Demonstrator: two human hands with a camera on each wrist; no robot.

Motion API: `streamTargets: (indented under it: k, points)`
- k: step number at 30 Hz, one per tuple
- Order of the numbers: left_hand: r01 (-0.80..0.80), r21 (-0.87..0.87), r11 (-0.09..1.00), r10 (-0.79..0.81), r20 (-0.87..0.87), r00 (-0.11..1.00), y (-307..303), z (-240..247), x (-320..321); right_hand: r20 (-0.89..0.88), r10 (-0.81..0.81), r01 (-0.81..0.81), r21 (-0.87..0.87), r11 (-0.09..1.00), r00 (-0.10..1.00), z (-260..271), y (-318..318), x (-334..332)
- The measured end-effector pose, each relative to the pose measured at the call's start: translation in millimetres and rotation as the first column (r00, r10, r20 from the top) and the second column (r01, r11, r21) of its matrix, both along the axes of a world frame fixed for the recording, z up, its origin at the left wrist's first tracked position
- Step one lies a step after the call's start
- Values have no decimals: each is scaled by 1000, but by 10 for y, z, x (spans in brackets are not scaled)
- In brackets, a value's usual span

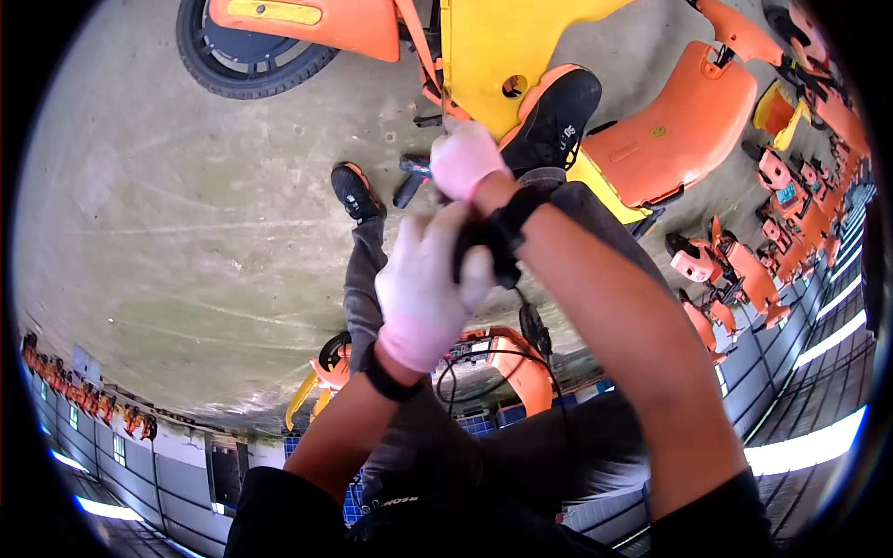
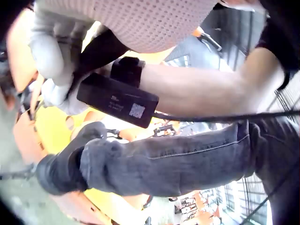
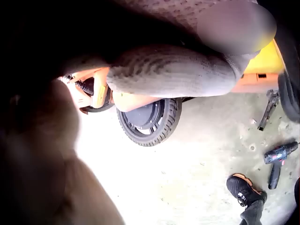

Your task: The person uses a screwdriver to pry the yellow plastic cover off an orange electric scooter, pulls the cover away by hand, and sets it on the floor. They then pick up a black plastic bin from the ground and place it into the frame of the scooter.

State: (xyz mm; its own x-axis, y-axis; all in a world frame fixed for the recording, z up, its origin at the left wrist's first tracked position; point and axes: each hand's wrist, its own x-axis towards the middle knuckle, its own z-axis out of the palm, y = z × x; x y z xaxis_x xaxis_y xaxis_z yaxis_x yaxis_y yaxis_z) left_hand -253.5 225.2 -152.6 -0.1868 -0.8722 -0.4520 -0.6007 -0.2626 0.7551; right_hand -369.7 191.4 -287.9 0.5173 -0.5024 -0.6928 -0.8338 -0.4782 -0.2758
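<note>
In the head view, my white-gloved left hand (image 1: 423, 279) is at my right wrist, its thumb and fingers around a black box (image 1: 476, 249). The left wrist view shows that black box (image 2: 117, 100), with a printed code label and a cable, beside a black strap (image 2: 127, 71) on the right forearm. My gloved right hand (image 1: 467, 160) is bent in front of the yellow panel (image 1: 484, 65) of an orange vehicle; whether it holds anything is hidden. A gloved finger (image 3: 173, 70) crosses the right wrist view, bent and close to the lens.
A cordless drill (image 1: 409, 179) lies on the concrete floor (image 1: 205, 232) near a black shoe (image 1: 353, 191). A wheel (image 1: 251, 56) is at the upper left. An orange seat (image 1: 665, 130) is right of the other shoe (image 1: 563, 116). Dark cables (image 1: 535, 330) hang below the hands. Rows of orange vehicles stand behind.
</note>
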Motion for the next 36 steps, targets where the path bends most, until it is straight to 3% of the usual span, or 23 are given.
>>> streamTargets:
  k: [1,2,3,5,6,7,11,12,15,16,18,20,22,23,24,25,27,28,29,31,34,35,36]
  points:
    - [-53,69,996,53,3,999,128,-16,146,-39,-378,380,81,921,925,-11,94,210]
    - [-71,37,997,69,32,997,271,-153,276,-40,-716,716,100,691,697,-23,187,419]
    - [-88,5,996,87,51,995,388,-314,395,-58,-998,993,109,-35,-29,20,272,684]
    - [-191,92,977,189,27,982,480,-585,673,-104,-994,994,97,-54,-44,-1,275,921]
    - [-227,145,963,220,67,973,497,-697,794,63,-998,1000,1,-30,-30,-249,496,1104]
    - [-265,202,943,246,113,963,525,-801,931,8,-966,950,182,-253,-259,-378,533,1230]
    - [-325,424,845,337,50,940,633,-1581,1421,104,-954,956,111,-271,-282,-1066,833,1588]
    - [-283,452,846,273,89,958,597,-1660,1481,229,-954,981,56,-186,-194,-1417,1032,1643]
    - [-170,402,900,115,158,981,592,-2020,1580,127,-851,845,259,-467,-509,-897,690,1658]
    - [-161,369,916,160,32,987,598,-2108,1568,154,-849,847,279,-453,-505,-930,727,1656]
    - [-86,295,952,72,56,996,646,-2278,1576,132,-903,908,166,-386,-408,-951,665,1636]
    - [-63,305,950,32,105,994,785,-1839,1492,93,-943,934,198,-298,-320,-394,548,1520]
    - [-73,337,939,100,-64,993,919,-1217,1320,232,-959,982,136,-133,-162,-463,931,1237]
    - [-92,199,976,124,-154,980,922,-960,1148,218,-972,991,113,-67,-91,-325,901,1070]
    - [-51,280,959,94,-139,986,832,-682,996,205,-979,996,90,-1,-19,-180,864,905]
    - [-41,280,959,82,-137,987,787,-498,837,13,-992,956,271,-114,-122,-30,815,706]
    - [-12,224,975,33,-91,995,521,-163,532,-199,-964,798,545,-256,-174,36,655,341]
    - [-54,171,984,77,-129,989,484,-115,395,150,-947,915,254,314,284,140,542,179]
    - [-103,116,988,122,-164,979,433,-102,285,105,-993,922,387,-11,-56,-51,596,-10]
    - [-115,211,971,166,-244,955,276,130,152,-67,-996,873,481,-77,-51,466,303,-109]
    - [-131,146,981,170,-296,940,242,204,-59,-218,-954,717,630,-299,-206,823,36,-202]
    - [-151,110,982,179,-325,929,207,193,-110,-213,-954,716,630,-300,-213,808,15,-257]
    - [-147,107,983,174,-323,930,172,179,-156,-227,-966,710,660,-245,-123,748,-7,-329]
